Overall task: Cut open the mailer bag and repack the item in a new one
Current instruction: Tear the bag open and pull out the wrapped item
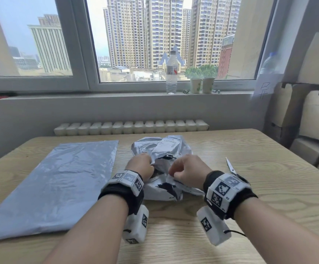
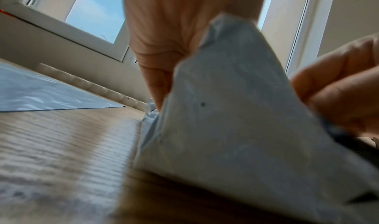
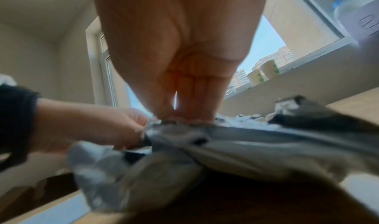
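forearms reach forward | both hands, left hand [image 1: 142,164] and right hand [image 1: 188,173], pinch crumpled mailer bag [image 1: 166,149]

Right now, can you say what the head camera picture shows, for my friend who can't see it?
Two hands, left hand and right hand, grip a torn mailer on a table. A new bag lies left, scissors right.
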A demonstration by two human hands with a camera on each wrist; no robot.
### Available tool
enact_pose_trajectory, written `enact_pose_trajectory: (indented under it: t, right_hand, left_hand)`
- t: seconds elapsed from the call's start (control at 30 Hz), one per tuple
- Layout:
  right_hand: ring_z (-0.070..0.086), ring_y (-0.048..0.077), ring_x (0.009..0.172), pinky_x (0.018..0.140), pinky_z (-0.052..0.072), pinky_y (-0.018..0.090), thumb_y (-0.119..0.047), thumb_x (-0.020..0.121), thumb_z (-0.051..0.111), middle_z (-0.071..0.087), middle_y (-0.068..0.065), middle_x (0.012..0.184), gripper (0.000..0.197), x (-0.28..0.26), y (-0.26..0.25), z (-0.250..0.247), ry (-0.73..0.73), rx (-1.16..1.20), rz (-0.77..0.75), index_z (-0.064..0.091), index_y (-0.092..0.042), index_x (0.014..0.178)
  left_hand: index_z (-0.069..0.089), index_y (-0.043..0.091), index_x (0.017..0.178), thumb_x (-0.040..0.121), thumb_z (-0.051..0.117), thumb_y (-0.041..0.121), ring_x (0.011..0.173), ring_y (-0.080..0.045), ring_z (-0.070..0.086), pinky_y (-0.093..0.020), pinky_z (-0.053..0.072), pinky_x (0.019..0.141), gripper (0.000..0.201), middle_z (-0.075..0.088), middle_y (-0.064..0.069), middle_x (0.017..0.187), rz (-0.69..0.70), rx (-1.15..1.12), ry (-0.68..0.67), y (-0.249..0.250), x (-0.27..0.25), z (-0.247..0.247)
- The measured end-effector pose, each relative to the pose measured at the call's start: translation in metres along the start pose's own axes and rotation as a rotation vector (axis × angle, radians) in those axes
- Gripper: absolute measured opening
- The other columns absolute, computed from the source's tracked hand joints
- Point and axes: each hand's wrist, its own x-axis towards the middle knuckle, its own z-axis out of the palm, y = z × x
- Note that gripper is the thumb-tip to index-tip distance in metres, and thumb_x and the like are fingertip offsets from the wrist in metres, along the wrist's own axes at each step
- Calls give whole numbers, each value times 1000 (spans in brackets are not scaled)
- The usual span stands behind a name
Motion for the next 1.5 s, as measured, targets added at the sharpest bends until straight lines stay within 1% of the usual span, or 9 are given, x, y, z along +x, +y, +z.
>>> enact_pose_trajectory:
  t: [0.13, 0.33, 0.47, 0.53, 0.73, 0.93, 1.1, 1.27, 1.5]
  right_hand:
    - [65, 23, 91, 72, 50, 25, -2, 79, 55, 73, 6, 95, 26, -8, -3, 20, -305, -253, 24, 76, -13, 91]
    - [58, 29, 83, 67, 43, 27, -3, 83, 51, 59, 10, 89, 18, -1, -11, 25, -354, -378, 134, 64, -14, 84]
    - [59, 29, 103, 85, 48, 28, -7, 85, 47, 64, 12, 110, 31, 7, -8, 30, 32, -159, 124, 65, -13, 111]
    - [64, 21, 97, 92, 51, 31, -7, 85, 49, 70, 3, 104, 33, 10, -5, 32, 172, 151, 133, 71, -20, 105]
    - [56, -1, 61, 62, 47, 15, -12, 74, 69, 63, -18, 60, 16, 2, -5, 39, -243, 62, 116, 79, -20, 82]
    - [66, 13, 81, 74, 54, 24, -13, 78, 64, 71, -5, 79, 18, 12, 5, 45, -188, -8, 290, 79, -17, 88]
    - [71, 28, 83, 76, 58, 37, -22, 76, 63, 74, 13, 86, 22, 21, 15, 52, -115, 48, 395, 72, -5, 87]
    - [69, 24, 82, 75, 56, 33, -32, 79, 64, 73, 9, 87, 27, 23, 4, 54, -119, 44, 386, 70, -8, 89]
    - [62, 20, 65, 73, 56, 36, -44, 76, 64, 64, 4, 70, 31, 25, -6, 58, -101, 265, 405, 64, -13, 74]
  left_hand:
    - [61, 10, 100, 86, 52, 9, 101, -29, 61, -30, 48, 79, 16, 64, -11, 105, -46, -189, 62, -5, -5, -4]
    - [50, 24, 92, 77, 59, -7, 82, -26, 67, -37, 58, 70, 35, 67, -16, 96, -26, -766, 96, -13, -3, -16]
    - [54, 20, 66, 75, 48, -16, 98, -32, 63, -39, 57, 76, 38, 62, -3, 88, 26, -757, 88, -15, -2, -13]
    - [63, 20, 57, 75, 43, -17, 100, -30, 63, -35, 56, 79, 46, 66, -1, 84, 41, -740, 70, -14, -2, -8]
    - [70, 30, 102, 71, 65, 23, 93, -12, 58, -25, 50, 83, 32, 59, 7, 100, 104, -271, 135, -8, -9, 1]
    - [44, 28, 134, 69, 75, 15, 100, -17, 53, -28, 54, 79, 74, 41, -4, 127, 7, -326, -162, -24, -11, 5]
    - [31, 44, 142, 65, 78, 24, 113, -25, 52, -36, 53, 91, 92, 34, -9, 136, -38, -234, -288, -32, -13, 5]
    - [25, 39, 143, 66, 76, 6, 94, -21, 61, -30, 56, 75, 98, 53, -5, 131, -16, -305, -300, -33, -16, 4]
    - [28, 34, 144, 69, 64, -6, 111, -25, 58, -32, 56, 82, 93, 53, -5, 134, 27, -394, -185, -35, -18, 7]
